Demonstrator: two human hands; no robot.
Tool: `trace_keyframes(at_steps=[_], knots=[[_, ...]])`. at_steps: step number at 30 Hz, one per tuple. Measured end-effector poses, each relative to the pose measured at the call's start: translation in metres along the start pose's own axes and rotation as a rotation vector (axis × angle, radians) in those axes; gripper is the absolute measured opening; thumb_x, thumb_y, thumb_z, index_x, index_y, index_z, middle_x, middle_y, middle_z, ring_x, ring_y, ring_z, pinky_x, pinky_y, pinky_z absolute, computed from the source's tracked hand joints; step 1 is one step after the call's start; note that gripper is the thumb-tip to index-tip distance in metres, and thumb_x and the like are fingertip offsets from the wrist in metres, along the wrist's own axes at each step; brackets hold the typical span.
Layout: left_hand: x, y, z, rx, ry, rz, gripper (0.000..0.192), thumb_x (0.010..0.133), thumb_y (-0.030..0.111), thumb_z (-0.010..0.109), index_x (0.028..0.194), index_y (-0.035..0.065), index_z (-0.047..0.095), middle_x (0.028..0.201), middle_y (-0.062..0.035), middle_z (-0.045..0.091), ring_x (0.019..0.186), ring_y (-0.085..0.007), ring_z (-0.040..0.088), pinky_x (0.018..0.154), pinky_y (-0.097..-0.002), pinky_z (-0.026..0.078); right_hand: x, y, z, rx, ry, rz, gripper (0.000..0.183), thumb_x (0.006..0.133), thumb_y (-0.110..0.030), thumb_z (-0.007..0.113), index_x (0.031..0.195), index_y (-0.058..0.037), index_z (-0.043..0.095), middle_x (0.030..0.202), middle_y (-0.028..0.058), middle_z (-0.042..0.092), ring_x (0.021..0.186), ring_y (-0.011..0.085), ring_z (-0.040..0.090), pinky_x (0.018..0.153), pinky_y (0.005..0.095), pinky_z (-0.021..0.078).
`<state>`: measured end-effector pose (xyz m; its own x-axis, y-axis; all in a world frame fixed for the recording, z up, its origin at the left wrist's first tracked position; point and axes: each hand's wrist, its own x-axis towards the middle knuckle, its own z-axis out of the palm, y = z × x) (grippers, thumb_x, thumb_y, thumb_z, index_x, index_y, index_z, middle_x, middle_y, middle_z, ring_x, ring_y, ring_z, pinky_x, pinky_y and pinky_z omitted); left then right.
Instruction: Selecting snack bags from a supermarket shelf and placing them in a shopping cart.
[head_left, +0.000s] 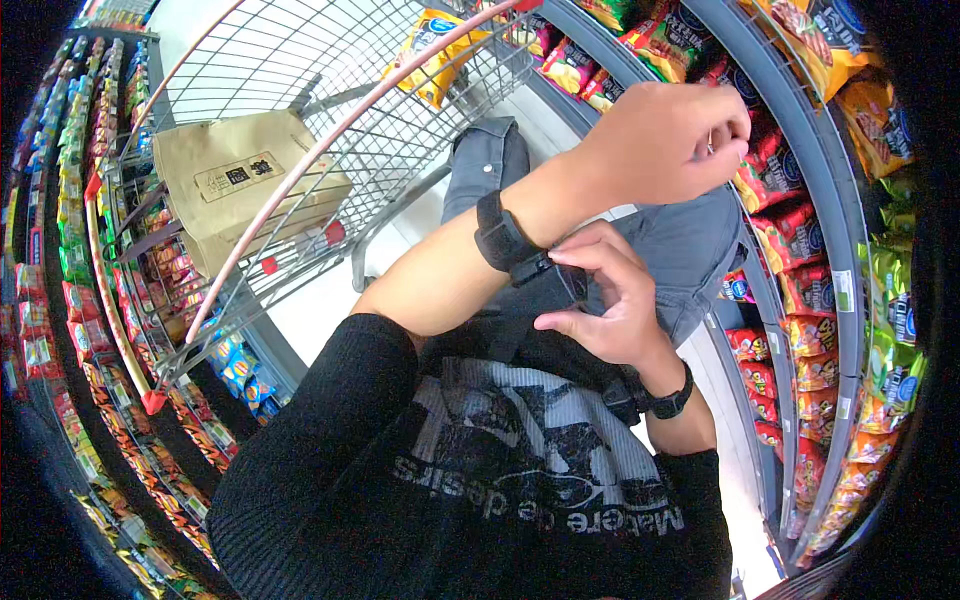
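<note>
My left hand (667, 142) reaches across to the upper right, its fingers curled in with nothing seen in them. A black wrist strap (502, 232) with a small dark buckle or device (531, 268) goes round my left wrist. Just below is my right hand (600, 292), its fingertips against that device and its thumb held apart. A thin dark loop hangs between the fingers and the device. My right wrist wears another black strap (670, 403) with a dark device beside it.
A wire shopping cart (360, 101) at the upper left holds a brown paper bag (232, 169) and a yellow snack bag (431, 56). Shelves of packaged snacks line both sides; the right shelf edge (832, 217) runs close to my left hand.
</note>
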<state>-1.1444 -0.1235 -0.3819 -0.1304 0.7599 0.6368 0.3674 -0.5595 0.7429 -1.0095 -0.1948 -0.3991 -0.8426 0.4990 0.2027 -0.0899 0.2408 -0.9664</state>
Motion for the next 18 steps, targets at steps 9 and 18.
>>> trace_keyframes(at_steps=[9,18], knots=[[0.009,-0.002,-0.009,-1.287,0.216,-0.505,0.026,0.097,0.031,0.049,0.103,0.008,0.059,0.079,-0.0058,0.064,0.064,-0.0169,0.059,0.062,-0.0326,0.049,0.002,0.001,0.0,0.025,-0.017,-0.005,0.05,0.063,-0.016,0.089,0.103,-0.0035,0.062,0.1,0.0112,0.061,0.092,0.0241,0.061,0.078,0.0315,0.0499],[0.005,-0.003,-0.014,-1.571,0.21,-0.454,0.032,0.099,0.035,0.044,0.102,0.0047,0.055,0.078,-0.0076,0.061,0.067,-0.0167,0.059,0.062,-0.0282,0.049,0.001,0.008,0.009,0.124,0.068,0.037,0.051,0.063,-0.018,0.09,0.101,-0.0039,0.058,0.1,0.0085,0.058,0.091,0.0198,0.06,0.076,0.0301,0.0503]])
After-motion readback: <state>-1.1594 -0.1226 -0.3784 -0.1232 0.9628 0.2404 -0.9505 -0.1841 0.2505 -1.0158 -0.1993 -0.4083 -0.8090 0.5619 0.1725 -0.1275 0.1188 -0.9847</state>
